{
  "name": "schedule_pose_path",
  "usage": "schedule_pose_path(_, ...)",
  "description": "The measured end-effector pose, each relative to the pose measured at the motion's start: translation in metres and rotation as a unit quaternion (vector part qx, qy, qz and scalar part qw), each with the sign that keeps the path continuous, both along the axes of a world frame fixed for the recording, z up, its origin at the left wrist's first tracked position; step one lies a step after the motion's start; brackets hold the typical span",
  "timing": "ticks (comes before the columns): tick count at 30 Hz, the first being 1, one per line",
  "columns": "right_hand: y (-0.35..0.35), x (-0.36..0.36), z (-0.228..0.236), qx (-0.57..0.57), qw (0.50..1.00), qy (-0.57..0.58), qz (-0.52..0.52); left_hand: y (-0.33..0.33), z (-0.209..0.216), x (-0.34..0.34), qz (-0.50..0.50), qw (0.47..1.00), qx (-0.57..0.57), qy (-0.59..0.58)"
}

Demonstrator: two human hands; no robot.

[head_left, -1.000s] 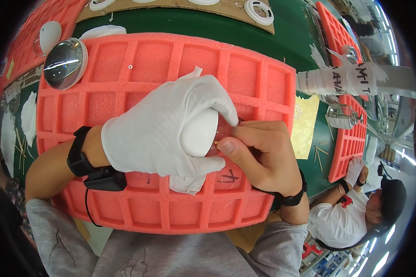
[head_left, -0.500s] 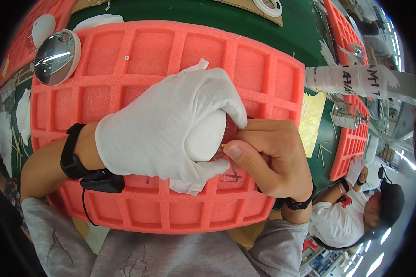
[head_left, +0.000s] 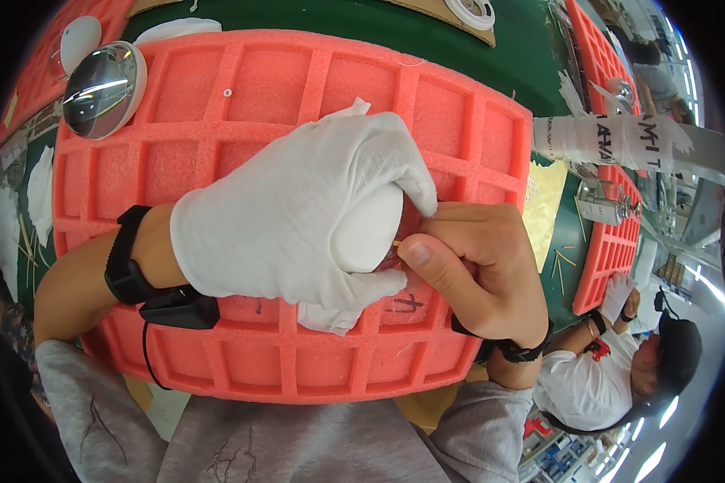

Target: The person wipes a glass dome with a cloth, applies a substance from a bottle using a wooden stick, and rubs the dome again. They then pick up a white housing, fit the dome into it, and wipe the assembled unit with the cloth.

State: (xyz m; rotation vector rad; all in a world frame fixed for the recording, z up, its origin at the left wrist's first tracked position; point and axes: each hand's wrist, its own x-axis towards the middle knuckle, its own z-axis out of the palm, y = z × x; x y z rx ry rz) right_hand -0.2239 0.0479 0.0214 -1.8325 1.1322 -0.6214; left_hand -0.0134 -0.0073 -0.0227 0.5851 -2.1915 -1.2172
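Observation:
My left hand [head_left: 306, 209], in a white cloth glove, is closed around a smooth white domed part [head_left: 368, 229], fingers over its far edge and thumb at the near one. The dome's right side faces my right hand, so what lies on that side is mostly hidden. My bare right hand [head_left: 479, 266] pinches a thin wooden stick [head_left: 397, 243] between thumb and curled forefinger. Only its short pale end shows, pointing at the dome's edge. Both hands are above a red foam tray [head_left: 274, 84] with square compartments. A white cloth scrap [head_left: 329, 318] pokes out beneath the glove.
A clear lens dome with a white rim [head_left: 105, 90] rests on the tray's far left corner. A small white ring [head_left: 227, 92] lies in one compartment. To the right are loose wooden sticks [head_left: 562, 262], a glass jar [head_left: 608, 203], a wrapped post [head_left: 604, 141] and a co-worker [head_left: 620, 370].
Both hands stay on the dome with nearly the same grip. The left hand and dome have shifted slightly right, and the stick's end shows a little more between my right fingers.

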Motion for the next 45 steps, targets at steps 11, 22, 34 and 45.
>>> schedule_pose_path(11,-0.001,-0.002,-0.001,-0.015,1.000,-0.010,0.023,0.000,0.001,0.000,0.002,1.000,-0.005,0.004)
schedule_pose_path(22,0.000,0.002,0.003,0.047,0.998,-0.011,-0.030,-0.001,0.000,0.000,-0.004,1.000,0.012,0.012)
schedule_pose_path(34,0.000,-0.005,-0.001,-0.018,0.998,0.024,0.046,-0.002,0.003,0.003,-0.013,1.000,0.024,0.011)
schedule_pose_path(45,0.005,0.003,0.000,-0.046,0.998,0.052,-0.013,-0.002,-0.001,0.003,-0.010,1.000,0.006,0.009)
